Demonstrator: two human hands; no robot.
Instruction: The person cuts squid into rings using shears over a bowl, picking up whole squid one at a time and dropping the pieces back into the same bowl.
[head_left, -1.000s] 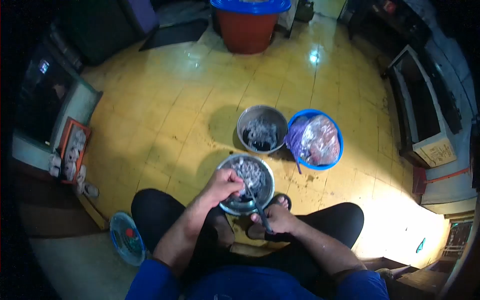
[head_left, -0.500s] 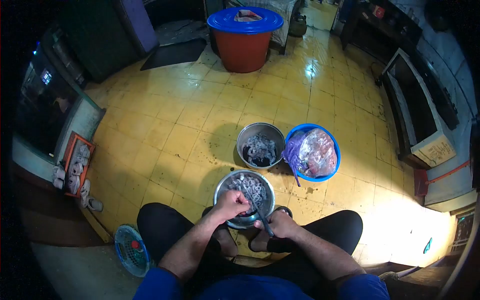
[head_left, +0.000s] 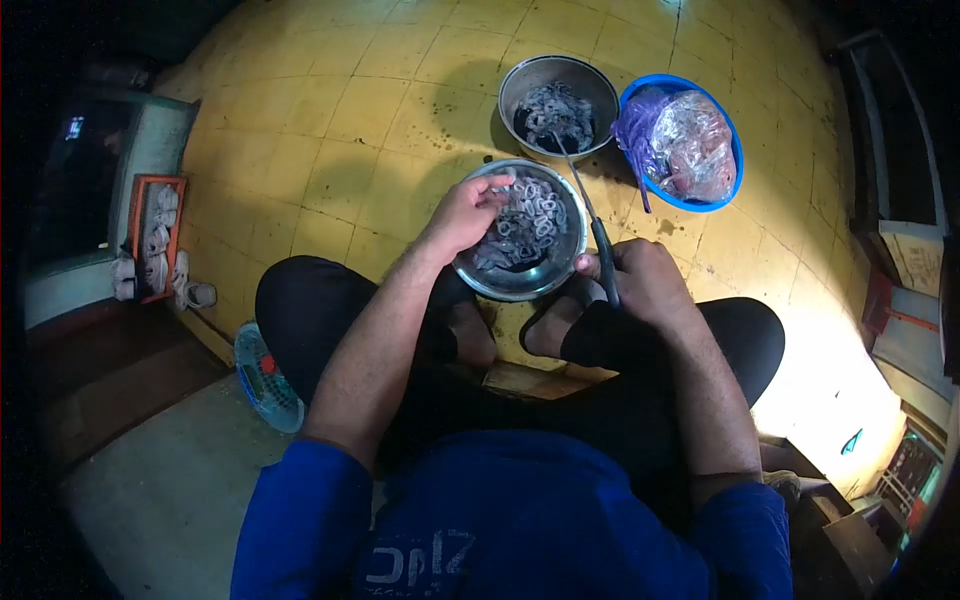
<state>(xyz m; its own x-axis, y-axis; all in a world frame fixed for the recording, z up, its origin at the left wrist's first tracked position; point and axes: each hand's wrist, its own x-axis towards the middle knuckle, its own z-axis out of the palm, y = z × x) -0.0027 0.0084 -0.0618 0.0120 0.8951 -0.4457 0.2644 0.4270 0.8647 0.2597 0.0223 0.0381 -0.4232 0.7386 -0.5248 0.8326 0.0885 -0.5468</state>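
A round silver metal bowl [head_left: 552, 273] holds pale rings [head_left: 540, 214]; left hand [head_left: 468, 212], fingers apart, at ten o'clock. Right hand [head_left: 645, 281] grips black-handled metal knife [head_left: 599, 240].

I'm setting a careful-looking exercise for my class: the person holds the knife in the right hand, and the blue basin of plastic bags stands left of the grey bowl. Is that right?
Not quite: the head view shows the blue basin of plastic bags to the right of the grey bowl, not left. The right hand does hold the knife.
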